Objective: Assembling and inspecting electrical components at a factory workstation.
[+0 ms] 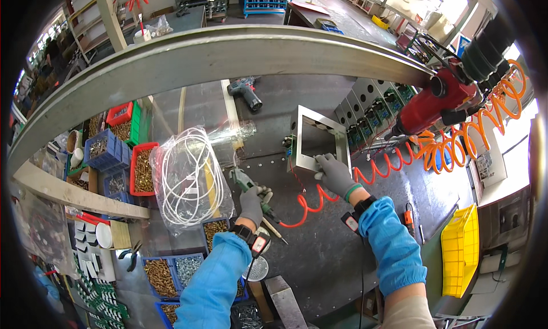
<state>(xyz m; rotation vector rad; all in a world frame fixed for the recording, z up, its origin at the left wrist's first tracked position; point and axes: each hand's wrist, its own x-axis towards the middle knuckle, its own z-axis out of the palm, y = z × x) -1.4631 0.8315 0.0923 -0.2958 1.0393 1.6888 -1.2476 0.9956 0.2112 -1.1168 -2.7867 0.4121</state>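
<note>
I am observing the grey-gloved left hand closing its fingers around a slim green handheld power tool, whose long axis is running from near right to far left. The silver, open-centred metal frame is resting on the dark worktable, right and far of that hand; the tool's far end is pointing away from it. The nearer, grey-gloved right hand is touching the frame's near side; I cannot tell whether it is gripping.
</note>
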